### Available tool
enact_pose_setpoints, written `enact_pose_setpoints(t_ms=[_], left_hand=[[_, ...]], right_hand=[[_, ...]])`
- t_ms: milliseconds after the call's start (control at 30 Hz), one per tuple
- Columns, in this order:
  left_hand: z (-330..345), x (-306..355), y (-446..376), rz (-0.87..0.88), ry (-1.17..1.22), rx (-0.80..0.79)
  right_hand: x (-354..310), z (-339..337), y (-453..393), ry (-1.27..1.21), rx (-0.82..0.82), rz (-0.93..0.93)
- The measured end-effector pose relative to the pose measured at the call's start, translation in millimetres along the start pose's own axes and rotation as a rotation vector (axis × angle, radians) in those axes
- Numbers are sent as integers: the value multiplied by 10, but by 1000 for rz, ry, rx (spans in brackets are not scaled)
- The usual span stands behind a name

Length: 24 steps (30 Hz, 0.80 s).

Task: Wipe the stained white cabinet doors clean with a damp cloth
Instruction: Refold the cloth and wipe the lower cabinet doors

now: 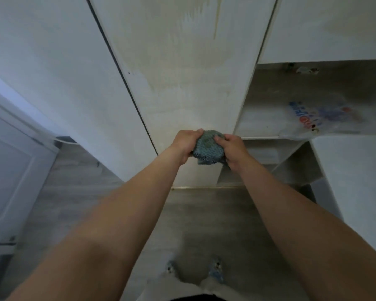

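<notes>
A bunched blue-green cloth (207, 147) sits between both my hands, in front of the lower part of a tall white cabinet door (182, 83). My left hand (186, 143) grips its left side, thumb over the top. Fingers of my right hand (231, 149) curl round its right side. The door carries yellowish streaks near its top and faint smears lower down. Another white door (52, 68) stands to its left.
Open shelves (291, 118) on the right hold a printed plastic bag (317, 118). A white panel (352, 170) juts out at lower right. Grey wood floor (204, 224) lies below, with my shoes (215, 270) on it. A white panelled door (9, 170) is at far left.
</notes>
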<state>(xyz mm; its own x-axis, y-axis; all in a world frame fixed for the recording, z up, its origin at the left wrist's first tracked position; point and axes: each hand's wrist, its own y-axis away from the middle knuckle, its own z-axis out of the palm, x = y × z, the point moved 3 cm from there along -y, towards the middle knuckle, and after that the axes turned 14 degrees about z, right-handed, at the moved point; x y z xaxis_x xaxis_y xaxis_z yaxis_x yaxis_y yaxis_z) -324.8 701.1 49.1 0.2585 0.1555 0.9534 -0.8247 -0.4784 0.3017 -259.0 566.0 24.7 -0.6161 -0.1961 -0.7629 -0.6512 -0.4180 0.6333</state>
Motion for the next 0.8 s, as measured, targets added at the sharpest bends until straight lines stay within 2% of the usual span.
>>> enact_pose_setpoints(t_ms=[100, 200, 333, 467, 567, 633, 700, 733, 767, 800], left_hand=[[-180, 234, 99, 30, -108, -87], [-259, 532, 174, 9, 49, -228], [-349, 1249, 182, 285, 265, -124], [-364, 1998, 276, 403, 381, -96], [-390, 2508, 353, 497, 400, -49], [-459, 2838, 446, 667, 216, 43], [-552, 3235, 631, 944, -170, 255], [-582, 3407, 762, 1108, -281, 355], [-587, 3629, 892, 1271, -307, 377], [-585, 3844, 979, 1373, -286, 320]], right_hand=[[-270, 235, 169, -10, -39, -27], [-660, 440, 346, -17, -21, -99], [-1361, 575, 693, -111, 227, -295], [-1773, 850, 1130, -168, 51, -263], [-2126, 1064, 1425, -243, 108, -407], [-2464, 1178, 1654, -329, 199, -530], [-2905, 1290, 1987, -372, 238, -682], [-3093, 1338, 2149, -361, 264, -748], [-3322, 1383, 2332, -361, 281, -830], [-3527, 1425, 2518, -352, 296, -893]])
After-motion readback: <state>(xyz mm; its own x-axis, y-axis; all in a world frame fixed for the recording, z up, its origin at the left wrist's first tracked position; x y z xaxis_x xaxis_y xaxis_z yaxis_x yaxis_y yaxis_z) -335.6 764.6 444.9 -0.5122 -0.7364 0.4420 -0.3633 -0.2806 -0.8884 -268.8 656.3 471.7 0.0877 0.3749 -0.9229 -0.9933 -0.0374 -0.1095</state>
